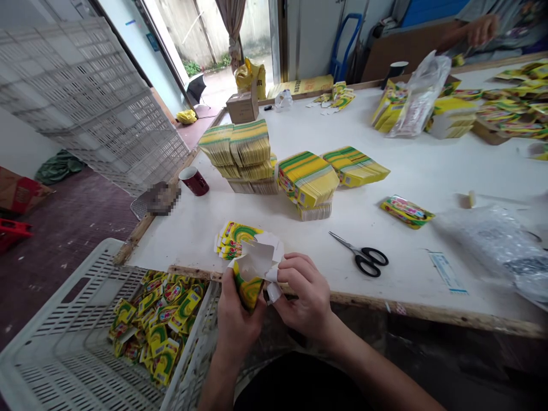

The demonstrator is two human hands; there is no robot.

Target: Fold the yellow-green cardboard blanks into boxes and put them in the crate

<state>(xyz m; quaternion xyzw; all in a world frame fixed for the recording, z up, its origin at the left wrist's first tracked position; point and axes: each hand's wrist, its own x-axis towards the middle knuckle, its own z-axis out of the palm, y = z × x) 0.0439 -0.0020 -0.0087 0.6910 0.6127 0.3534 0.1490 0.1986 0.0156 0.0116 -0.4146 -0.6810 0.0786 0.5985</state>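
My left hand (234,318) is wrapped round a small yellow-and-green carton (249,289), held just below the table's front edge. My right hand (305,294) pinches the carton's white end flaps (257,260), which stand up and apart. Right behind them on the white table (428,165) lies a fanned pile of flat cartons (233,237) of the same print.
A white slatted crate (64,342) at lower left holds several folded cartons (158,325). Stacks of flat cartons (274,165), a dark red mug (194,181), black scissors (363,258), a clear plastic bag (500,245) and more cartons sit on the table. Another person's hand (482,28) works at far right.
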